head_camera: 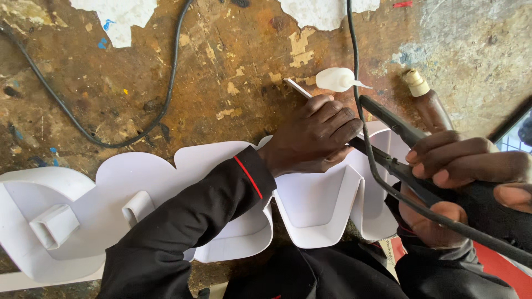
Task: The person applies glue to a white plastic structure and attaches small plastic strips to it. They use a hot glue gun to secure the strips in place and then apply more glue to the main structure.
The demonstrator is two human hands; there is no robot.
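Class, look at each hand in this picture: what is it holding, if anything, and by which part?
The right hand holds a black corded tool by its handle. The left hand presses the white plastic strip near its upper edge.

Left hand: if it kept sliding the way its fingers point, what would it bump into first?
Probably the black tool gripped by the right hand. The left hand points right across the white plastic sheet, fingertips almost at the tool already, though depth is unclear.

Glue bottle lies behind the plastic sign; brown bottle probably right.
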